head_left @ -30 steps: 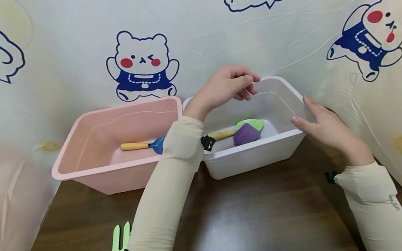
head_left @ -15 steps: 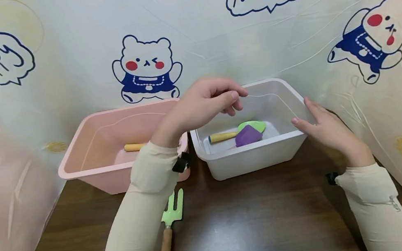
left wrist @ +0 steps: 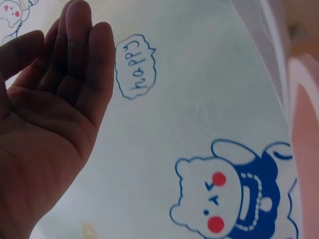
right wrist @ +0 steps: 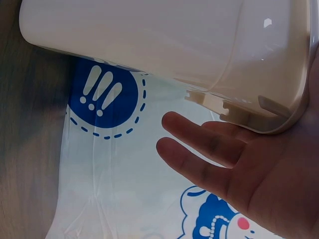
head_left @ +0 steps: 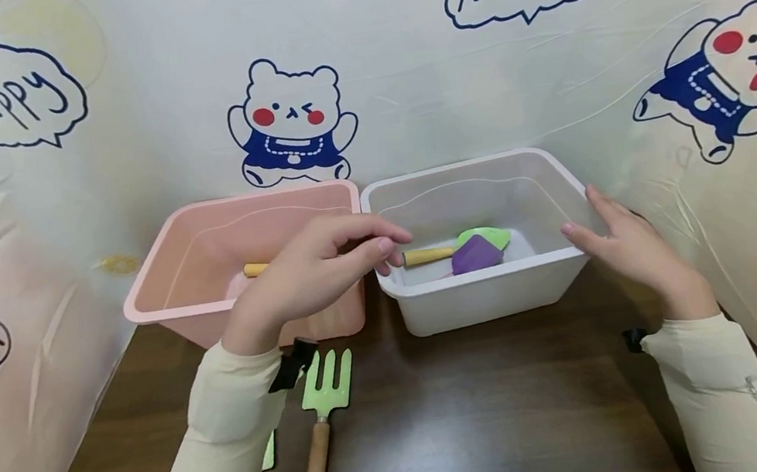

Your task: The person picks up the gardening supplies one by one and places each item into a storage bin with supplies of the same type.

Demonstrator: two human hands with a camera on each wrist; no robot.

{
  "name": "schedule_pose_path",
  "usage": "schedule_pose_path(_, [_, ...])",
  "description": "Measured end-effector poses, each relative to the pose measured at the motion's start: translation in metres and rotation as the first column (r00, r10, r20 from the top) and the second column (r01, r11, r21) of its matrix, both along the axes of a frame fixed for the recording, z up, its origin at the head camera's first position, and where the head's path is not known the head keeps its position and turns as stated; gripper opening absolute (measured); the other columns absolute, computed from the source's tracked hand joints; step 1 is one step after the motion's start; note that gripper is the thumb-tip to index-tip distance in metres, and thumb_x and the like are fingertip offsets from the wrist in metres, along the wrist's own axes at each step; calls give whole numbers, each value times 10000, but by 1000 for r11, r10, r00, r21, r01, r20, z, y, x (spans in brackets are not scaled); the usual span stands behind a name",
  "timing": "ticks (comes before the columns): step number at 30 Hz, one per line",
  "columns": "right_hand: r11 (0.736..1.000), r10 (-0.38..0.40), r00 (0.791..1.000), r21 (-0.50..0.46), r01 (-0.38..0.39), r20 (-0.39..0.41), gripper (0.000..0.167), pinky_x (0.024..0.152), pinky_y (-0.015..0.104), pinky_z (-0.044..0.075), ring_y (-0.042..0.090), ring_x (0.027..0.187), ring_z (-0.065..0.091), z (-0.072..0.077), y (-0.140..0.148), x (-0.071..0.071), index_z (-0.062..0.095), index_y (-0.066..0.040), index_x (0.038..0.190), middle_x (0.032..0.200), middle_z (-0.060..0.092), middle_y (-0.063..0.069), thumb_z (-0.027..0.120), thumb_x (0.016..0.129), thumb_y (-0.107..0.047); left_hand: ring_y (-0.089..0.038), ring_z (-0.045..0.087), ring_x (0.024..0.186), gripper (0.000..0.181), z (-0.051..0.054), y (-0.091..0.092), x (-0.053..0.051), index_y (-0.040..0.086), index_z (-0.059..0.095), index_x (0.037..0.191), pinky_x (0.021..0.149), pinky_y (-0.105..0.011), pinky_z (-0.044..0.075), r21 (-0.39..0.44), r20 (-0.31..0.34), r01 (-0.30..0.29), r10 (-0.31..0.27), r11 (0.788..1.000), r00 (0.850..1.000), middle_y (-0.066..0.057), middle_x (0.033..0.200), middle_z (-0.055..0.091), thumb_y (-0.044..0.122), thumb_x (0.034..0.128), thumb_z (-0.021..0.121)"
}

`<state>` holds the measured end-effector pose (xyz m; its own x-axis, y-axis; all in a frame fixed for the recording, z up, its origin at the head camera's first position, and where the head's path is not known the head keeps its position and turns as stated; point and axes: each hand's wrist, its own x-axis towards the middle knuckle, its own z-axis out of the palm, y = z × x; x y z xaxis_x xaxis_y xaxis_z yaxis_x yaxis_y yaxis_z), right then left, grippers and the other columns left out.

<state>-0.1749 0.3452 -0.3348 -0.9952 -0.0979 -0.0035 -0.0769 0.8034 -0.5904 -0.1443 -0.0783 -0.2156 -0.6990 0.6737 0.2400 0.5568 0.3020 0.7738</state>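
My left hand [head_left: 312, 271] hovers over the right part of the pink plastic bin [head_left: 180, 311], empty, with its fingers loosely bent. In the left wrist view its bare palm shows. My right hand [head_left: 640, 253] holds the right rim of the white plastic bin [head_left: 480, 302], thumb over the edge; in the right wrist view, several fingers extend outside the wall. Inside the white bin lie a yellow handle [head_left: 428, 256], a green tool head [head_left: 491, 236] and a purple tool head [head_left: 476, 254]. A yellow handle [head_left: 255, 269] shows in the pink bin, the rest hidden behind my left hand.
On the dark wooden table [head_left: 483, 411], a green hand fork [head_left: 326, 394] with a wooden handle lies in front of the bins. Another green piece [head_left: 268, 452] peeks out beside my left sleeve. A printed cloth [head_left: 404, 93] hangs behind both bins.
My left hand has come left and nearer from above the white bin to over the pink bin, uncovering the hand fork. The right hand stays at the white bin's rim.
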Motion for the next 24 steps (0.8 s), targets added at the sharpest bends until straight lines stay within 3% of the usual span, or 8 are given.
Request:
schedule_pose_path(9, [1000,-8,1000,-9,8,14,939,1092,742,140,550,1455,94,2,-2,2,-70,-157,1613,1642,4,270,490,1000,-597,-150,701,877,208,-24,-53,20,69,726,1186,825,-340,577,-4,13,-143,143,990,990,13,964,721,87,1027,594])
schedule_pose_path(15, [1000,-2,1000,-16,2,3,915,1094,741,132,553,1454,87,1,-4,1,-74,-144,1610,1635,2,287,481,1017,-566,-244,702,850,214,-44,-90,31,-29,696,1171,792,-319,588,106,15,-119,118,987,993,-69,948,706,-28,1022,542])
schedule_pose_path(17, [1000,1,1000,-22,-1,-8,903,1102,733,126,546,1458,81,1,-3,1,-68,-135,1611,1633,9,292,482,1024,-547,-239,700,868,213,-49,-101,35,-43,685,1173,798,-321,588,118,37,-136,133,984,990,-91,959,702,-35,1024,533])
schedule_pose_path(21, [999,9,1000,-39,-10,-30,878,1102,733,123,545,1458,88,-1,-2,2,-48,-125,1614,1631,29,296,483,1033,-514,-222,702,902,219,-56,-120,41,-15,681,1191,817,-306,582,84,59,-223,218,971,974,-93,984,695,4,1043,520])
schedule_pose_path(24, [999,5,999,-52,-7,-40,871,1105,730,123,539,1461,97,-3,-2,3,-32,-136,1618,1636,39,282,486,1031,-516,-175,697,911,227,-63,-134,39,9,686,1209,827,-244,563,42,12,-320,320,946,947,-85,994,700,38,1050,527])
